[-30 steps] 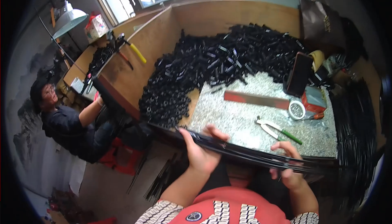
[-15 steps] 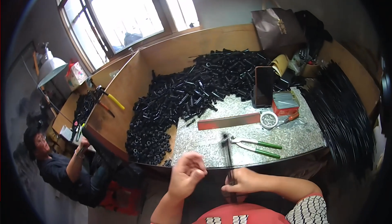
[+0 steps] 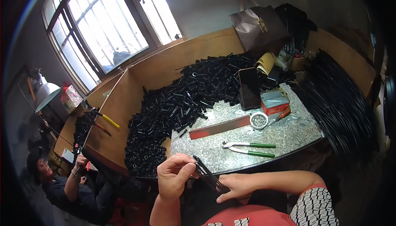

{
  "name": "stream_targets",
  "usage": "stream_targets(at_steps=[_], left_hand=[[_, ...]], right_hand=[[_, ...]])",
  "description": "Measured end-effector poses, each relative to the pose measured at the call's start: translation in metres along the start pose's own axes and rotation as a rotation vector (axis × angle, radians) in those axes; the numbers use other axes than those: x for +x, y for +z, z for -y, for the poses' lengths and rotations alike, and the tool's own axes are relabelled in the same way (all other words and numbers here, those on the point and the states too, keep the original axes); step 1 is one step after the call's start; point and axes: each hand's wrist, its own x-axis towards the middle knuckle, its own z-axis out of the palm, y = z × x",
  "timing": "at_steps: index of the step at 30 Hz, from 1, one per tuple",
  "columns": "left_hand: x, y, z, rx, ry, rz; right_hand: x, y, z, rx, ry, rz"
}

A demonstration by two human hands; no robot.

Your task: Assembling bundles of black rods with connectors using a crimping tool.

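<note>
My right hand (image 3: 234,185) is closed around a small bundle of thin black rods (image 3: 208,175) in front of the table's near edge. The bundle leans up and to the left. At its upper end, my left hand (image 3: 176,175) has thumb and fingers pinched together at the rods' tips. Beyond the hands, pincers with green handles (image 3: 249,148) lie on the speckled tabletop (image 3: 206,158). Behind them rests a long flat bar, red and grey (image 3: 220,127).
A large heap of short black parts (image 3: 177,102) fills the left and back. Long black rods (image 3: 340,106) are piled at right. A phone (image 3: 250,88), a white dish of small pieces (image 3: 259,121) and a red box (image 3: 275,102) stand together. A co-worker (image 3: 70,185) sits at far left.
The bundle has tipped from nearly upright to leaning left. My left hand, loosely curled and apart before, has come to its upper end. The whole view has shifted a little.
</note>
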Motion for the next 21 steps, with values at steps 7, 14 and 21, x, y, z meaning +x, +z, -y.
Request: stream_targets(at_steps=[7,14,21], left_hand=[[0.004,0.005,-0.006,0.091,-0.040,0.136],[0.003,0.004,-0.009,0.024,-0.061,0.183],[0.004,0.005,-0.002,0.054,-0.057,0.014]], right_hand=[[0.018,-0.100,0.069,0.521,0.033,0.043],[0.026,-0.084,0.063,0.347,-0.203,-0.163],[0.031,-0.082,0.063,0.263,-0.145,-0.314]])
